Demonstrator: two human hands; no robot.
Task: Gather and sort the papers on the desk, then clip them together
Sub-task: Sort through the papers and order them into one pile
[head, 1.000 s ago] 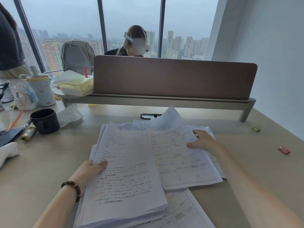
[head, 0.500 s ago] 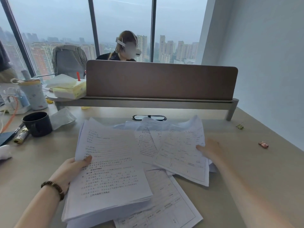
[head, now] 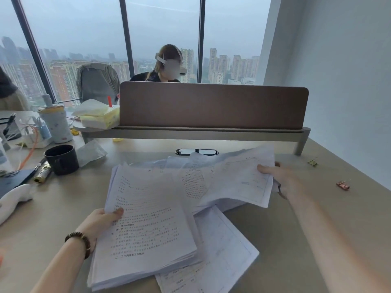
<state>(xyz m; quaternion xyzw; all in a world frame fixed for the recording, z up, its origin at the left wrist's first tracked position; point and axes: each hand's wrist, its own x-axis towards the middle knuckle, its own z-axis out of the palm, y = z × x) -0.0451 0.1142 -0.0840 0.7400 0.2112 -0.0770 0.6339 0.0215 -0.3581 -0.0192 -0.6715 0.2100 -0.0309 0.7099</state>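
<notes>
My left hand (head: 101,220) grips the left edge of a thick stack of printed papers (head: 148,229), thumb on top, lifted off the desk. My right hand (head: 277,176) pinches the right edge of a loose bundle of sheets (head: 237,180), raised and fanned out above the desk. One single form sheet (head: 222,256) lies flat on the desk under the stack. Two binder clips lie on the right of the desk, a green one (head: 312,162) further back and a pink one (head: 342,185) nearer.
A brown divider panel (head: 211,106) crosses the back of the desk, with a person seated behind it. At the left stand a black mug (head: 61,159), a tissue pack (head: 99,118), a bottle in a sleeve (head: 56,123) and a white object (head: 12,200). A wall runs along the right.
My right hand has carried its sheets up and to the right, spreading them away from the stack. My left hand keeps its grip on the thick stack.
</notes>
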